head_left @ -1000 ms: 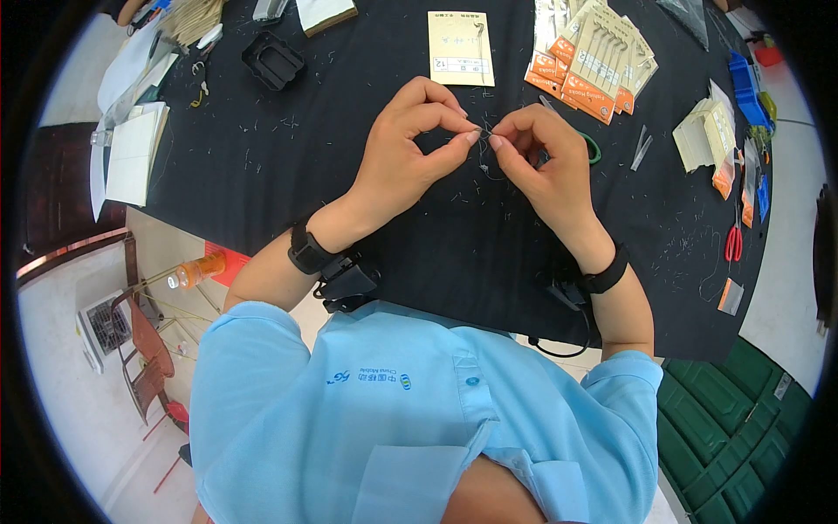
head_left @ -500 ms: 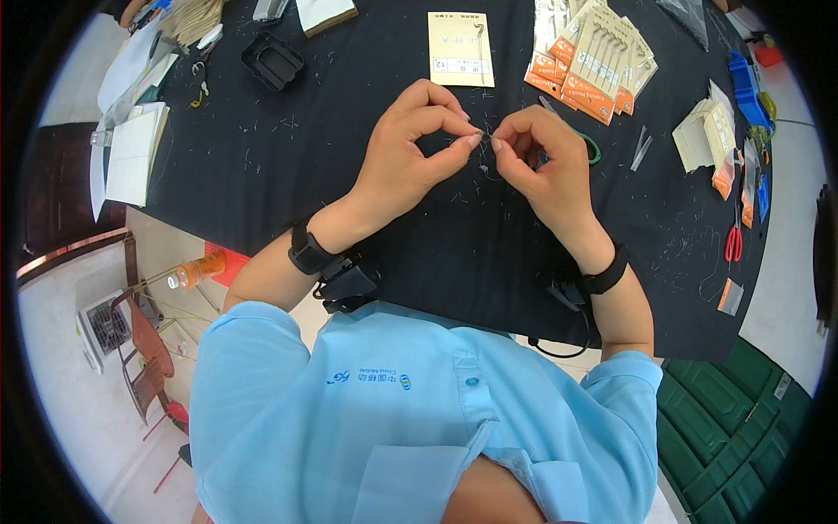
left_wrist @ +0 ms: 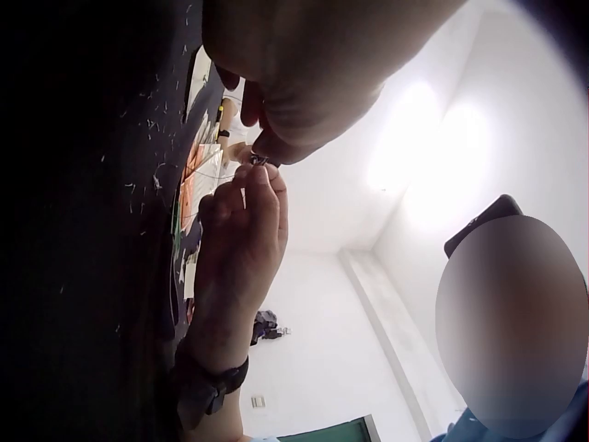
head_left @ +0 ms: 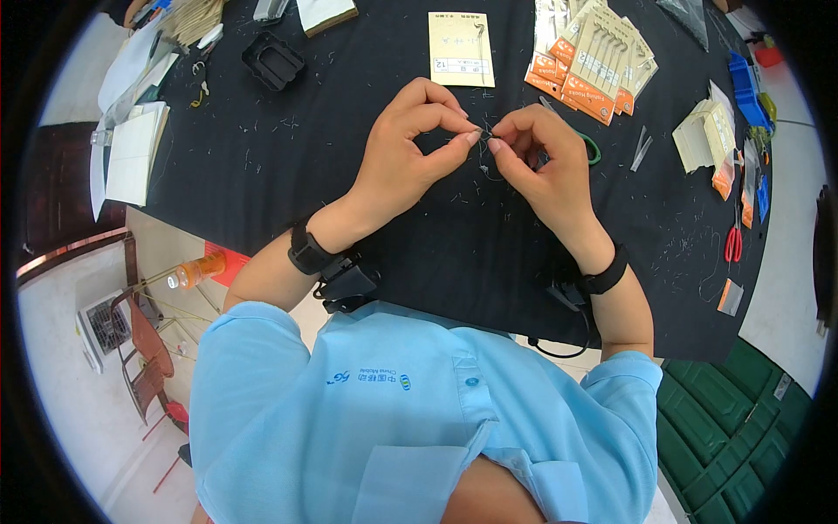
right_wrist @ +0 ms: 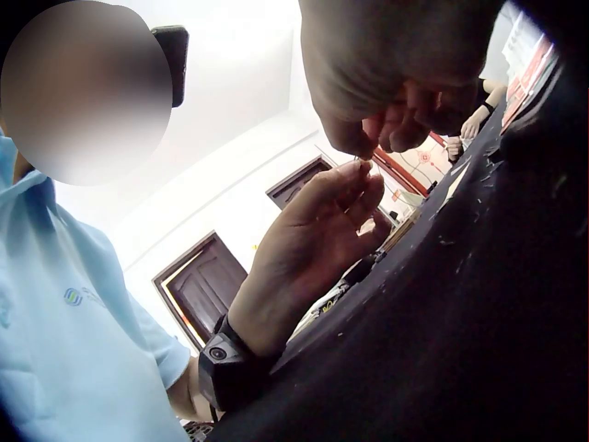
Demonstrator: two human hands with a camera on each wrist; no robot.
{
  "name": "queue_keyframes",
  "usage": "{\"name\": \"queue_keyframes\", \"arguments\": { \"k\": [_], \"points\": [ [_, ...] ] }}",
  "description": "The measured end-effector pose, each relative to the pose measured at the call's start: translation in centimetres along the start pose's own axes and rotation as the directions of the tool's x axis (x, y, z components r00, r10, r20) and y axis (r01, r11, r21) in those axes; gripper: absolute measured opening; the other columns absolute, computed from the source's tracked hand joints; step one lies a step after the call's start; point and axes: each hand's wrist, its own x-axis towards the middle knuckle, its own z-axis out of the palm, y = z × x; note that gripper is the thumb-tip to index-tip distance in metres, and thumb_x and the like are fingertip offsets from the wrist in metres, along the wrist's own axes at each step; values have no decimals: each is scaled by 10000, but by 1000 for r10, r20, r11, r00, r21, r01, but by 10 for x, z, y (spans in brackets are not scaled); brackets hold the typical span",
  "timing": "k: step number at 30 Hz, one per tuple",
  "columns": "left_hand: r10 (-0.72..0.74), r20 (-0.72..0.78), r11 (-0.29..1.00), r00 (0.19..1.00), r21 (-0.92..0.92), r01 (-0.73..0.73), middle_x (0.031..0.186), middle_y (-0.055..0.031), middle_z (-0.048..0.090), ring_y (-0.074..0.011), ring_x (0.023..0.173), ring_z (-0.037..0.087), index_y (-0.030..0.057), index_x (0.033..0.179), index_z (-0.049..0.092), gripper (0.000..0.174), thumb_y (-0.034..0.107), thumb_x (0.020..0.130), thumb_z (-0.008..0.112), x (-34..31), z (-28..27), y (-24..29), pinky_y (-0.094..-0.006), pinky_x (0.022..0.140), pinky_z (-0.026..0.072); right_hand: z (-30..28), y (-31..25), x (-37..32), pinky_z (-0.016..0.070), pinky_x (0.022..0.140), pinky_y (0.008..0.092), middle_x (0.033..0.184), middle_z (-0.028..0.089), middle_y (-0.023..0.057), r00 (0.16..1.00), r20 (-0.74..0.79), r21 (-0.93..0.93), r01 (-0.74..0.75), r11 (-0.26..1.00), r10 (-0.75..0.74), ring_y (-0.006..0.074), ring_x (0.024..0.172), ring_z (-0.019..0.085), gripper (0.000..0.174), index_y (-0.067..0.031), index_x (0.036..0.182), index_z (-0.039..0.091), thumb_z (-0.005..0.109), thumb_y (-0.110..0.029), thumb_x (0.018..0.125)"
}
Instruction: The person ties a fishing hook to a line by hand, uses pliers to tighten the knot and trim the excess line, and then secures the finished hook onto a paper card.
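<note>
Over the black cloth, the left hand [head_left: 408,148] pinches a tiny dark item, perhaps a hook, between thumb and index finger. Just beside it the right hand [head_left: 548,157] pinches thin thread with thumb and index fingertips; the other fingers are curled. A fine thread [head_left: 484,157] hangs below the fingertips, which nearly meet. In the left wrist view, a small dark item [left_wrist: 259,159] shows where both hands' fingertips come together. The right wrist view has the left hand [right_wrist: 308,230] under the right hand [right_wrist: 396,74]; what they pinch is too small to identify.
A cream card [head_left: 461,70] lies beyond the hands, with orange-and-white hook packets [head_left: 589,96] to its right. Green-handled scissors [head_left: 594,148] lie partly behind the right hand. A black tray [head_left: 273,61] is at the upper left, red-handled scissors [head_left: 733,244] at the right.
The right fingertips moved slightly away from the left ones, then back toward them. The left hand shifted only slightly; both kept their pinch.
</note>
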Motion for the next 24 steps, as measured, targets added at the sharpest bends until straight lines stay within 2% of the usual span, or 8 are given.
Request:
{"name": "queue_keyframes", "arguments": {
  "k": [16, 24],
  "points": [
    [14, 9, 1000, 1000, -25, -13, 945, -25, 553, -120, 891, 554, 46, 868, 662, 80, 80, 798, 676, 0, 1, 0, -248, 784, 421, -1, -1, 0, 398, 521, 210, 763, 571, 32, 1000, 16, -7, -4, 1000, 5, 91, 594, 521, 101, -29, 835, 607, 673, -43, 761],
    [16, 24, 999, 1000, -32, -15, 939, -25, 552, -122, 882, 554, 44, 862, 659, 79, 87, 798, 674, 0, 1, -1, -252, 776, 425, -1, -1, 0, 409, 518, 212, 757, 564, 37, 999, 3, -47, 52, 998, -52, 94, 593, 528, 112, -27, 832, 592, 668, -26, 749]
  ]
}}
